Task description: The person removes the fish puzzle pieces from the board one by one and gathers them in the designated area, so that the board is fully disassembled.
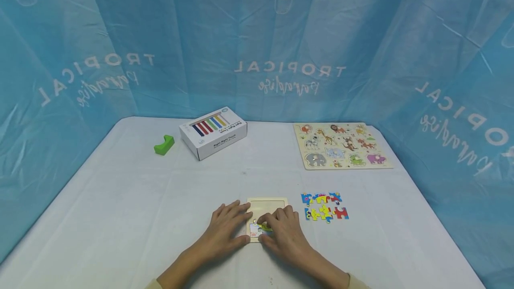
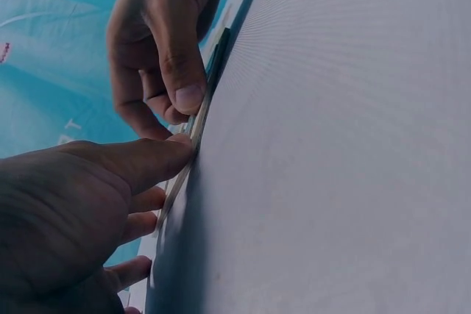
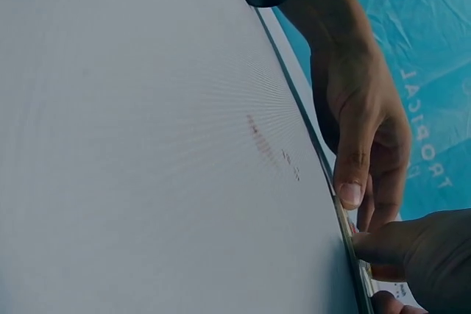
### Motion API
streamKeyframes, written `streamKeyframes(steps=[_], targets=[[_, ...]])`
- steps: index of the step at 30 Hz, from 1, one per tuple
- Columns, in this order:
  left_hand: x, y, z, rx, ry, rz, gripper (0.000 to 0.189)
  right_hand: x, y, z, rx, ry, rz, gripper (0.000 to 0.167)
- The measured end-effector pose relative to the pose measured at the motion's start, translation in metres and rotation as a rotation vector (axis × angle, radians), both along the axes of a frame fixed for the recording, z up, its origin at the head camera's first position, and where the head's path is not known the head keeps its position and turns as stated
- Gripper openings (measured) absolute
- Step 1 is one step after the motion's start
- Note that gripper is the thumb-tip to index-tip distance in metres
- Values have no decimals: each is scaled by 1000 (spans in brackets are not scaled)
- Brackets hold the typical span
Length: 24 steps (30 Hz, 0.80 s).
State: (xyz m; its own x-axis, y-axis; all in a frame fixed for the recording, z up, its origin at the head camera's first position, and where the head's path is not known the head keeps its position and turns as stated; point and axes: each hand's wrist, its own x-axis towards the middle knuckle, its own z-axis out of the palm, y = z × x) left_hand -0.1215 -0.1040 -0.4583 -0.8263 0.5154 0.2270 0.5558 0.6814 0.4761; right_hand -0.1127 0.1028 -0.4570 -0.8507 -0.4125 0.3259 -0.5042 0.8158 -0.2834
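Observation:
A small wooden puzzle tray [image 1: 268,204] lies flat on the table between the hands. Two or so pale blue jigsaw pieces [image 1: 254,232] sit in its lower left part. My left hand [image 1: 225,227] rests along the tray's left side, fingers spread, thumb at the lower left corner; the left wrist view shows that thumb [image 2: 158,159] at the edge. Over the tray's lower right, my right hand [image 1: 286,234] pinches a yellow-patterned jigsaw piece [image 1: 265,227] between thumb and curled fingers. The fingers partly hide this piece.
Loose jigsaw pieces [image 1: 325,212] lie in two rows right of the tray. Farther back are an animal peg board [image 1: 341,146] at right, a white toy box [image 1: 214,133] and a green block [image 1: 163,145] at left. A blue curtain [image 1: 257,35] hangs behind the table.

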Motion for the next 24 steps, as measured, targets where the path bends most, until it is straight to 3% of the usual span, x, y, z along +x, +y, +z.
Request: streamKeyframes(steps=[17, 24], targets=[[0, -1, -1, -1, 12, -2, 52, -1, 0, -2, -11, -10, -10, 29], [2, 0, 0, 24, 40, -11, 50, -3, 2, -4, -70, 5, -4, 30]])
